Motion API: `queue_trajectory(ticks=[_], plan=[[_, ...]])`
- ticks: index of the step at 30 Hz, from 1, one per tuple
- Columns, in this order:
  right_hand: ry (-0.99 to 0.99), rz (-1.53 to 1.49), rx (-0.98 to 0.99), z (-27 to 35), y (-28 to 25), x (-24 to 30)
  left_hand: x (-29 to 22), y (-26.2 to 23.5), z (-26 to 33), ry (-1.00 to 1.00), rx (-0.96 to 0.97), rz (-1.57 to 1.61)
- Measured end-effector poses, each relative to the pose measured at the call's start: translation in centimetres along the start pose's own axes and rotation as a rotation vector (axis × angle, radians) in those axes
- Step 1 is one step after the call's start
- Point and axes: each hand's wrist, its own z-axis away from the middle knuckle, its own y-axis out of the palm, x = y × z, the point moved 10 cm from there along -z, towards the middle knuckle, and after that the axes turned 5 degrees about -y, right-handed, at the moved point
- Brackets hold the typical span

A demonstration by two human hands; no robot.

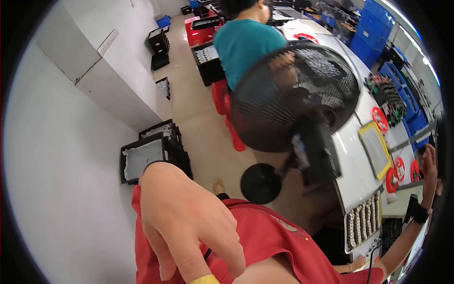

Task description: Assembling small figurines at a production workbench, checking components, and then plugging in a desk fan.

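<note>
Close up, my left hand [184, 217] is raised in front of my red shirt [265, 227], a black band at its wrist. Its bent fingers hang apart and run down to the lower edge, with no object seen between them. A yellow band [205, 279] covers the end of one finger. Far to the right, my right hand [429, 163] is lifted beside a grey metal bar [416, 137], its fingers stretched out and empty. A black watch [419, 213] sits on that wrist. Beneath that arm, another person's hand [357, 264] with a bracelet rests near the table.
A black fan [293, 94] stands ahead, before a co-worker in teal [248, 47]. The white table [350, 146] carries a tray of pale coiled parts [363, 221], a yellow-framed panel [376, 149] and red discs [379, 119]. Black crates [163, 139] are stacked by the left wall.
</note>
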Motion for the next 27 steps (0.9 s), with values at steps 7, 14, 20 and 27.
queue_trajectory(ticks=[7,14,20,27], plan=[[-0.564,0.517,0.681,3.4,35.5,32.6,-9.1,-6.6,14.9,0.099,-0.004,0.083],[-1.030,0.616,1.098,11.4,62.2,52.2,-14.7,-6.0,29.5,0.309,-0.414,-0.014],[-1.296,0.539,1.414,19.0,74.5,57.7,-18.9,-5.3,34.5,0.318,-0.112,-0.095],[-1.516,0.406,1.599,20.9,84.5,58.5,-20.3,-7.8,42.8,0.284,-0.465,-0.358]])
